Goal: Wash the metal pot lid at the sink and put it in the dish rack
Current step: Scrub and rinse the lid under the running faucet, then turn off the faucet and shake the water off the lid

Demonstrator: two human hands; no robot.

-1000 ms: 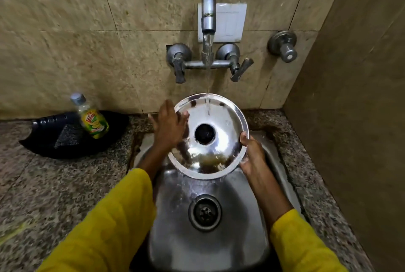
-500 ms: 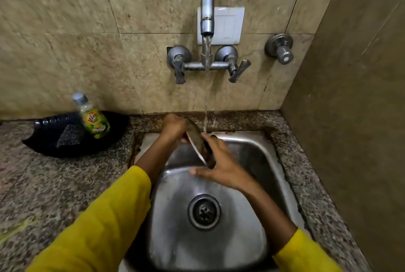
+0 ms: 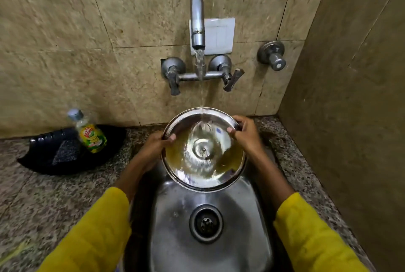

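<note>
1. The metal pot lid (image 3: pixel 203 151) is held over the back half of the steel sink (image 3: pixel 210 238), hollow underside facing up, tipped a little toward the person.
2. The left hand (image 3: pixel 153 144) grips the lid's left rim, thumb hooked over the edge and the fingers hidden beneath.
3. The right hand (image 3: pixel 245 133) clamps the upper right rim, thumb on the inner face and knuckles wrapped round the outside.
4. So the 2 hands sit apart, on opposite sides of the lid, each closed on its rim.
5. A thin stream of water (image 3: pixel 201 96) falls from the wall tap (image 3: pixel 197 19) and strikes the lid just above its centre, spreading in ripples.
6. Yellowish water pools inside the lid around the small centre rivet.
7. Both arms wear yellow sleeves (image 3: pixel 92 234).
8. The sink's drain (image 3: pixel 206 223) lies open below the lid, nearer the person.
9. To the left, on the speckled stone counter (image 3: pixel 43 201), a black tray (image 3: pixel 65 151) holds a dish-soap bottle (image 3: pixel 89 135) leaning left, and a dark scrub pad (image 3: pixel 64 153) just beside it.
10. The bottle's label is green and yellow with red lettering; it is too blurred for me to read with certainty.
11. A white switch plate (image 3: pixel 221 37) sits on the tiled wall behind the spout, and a separate valve knob (image 3: pixel 271 54) is mounted to its right.
</note>
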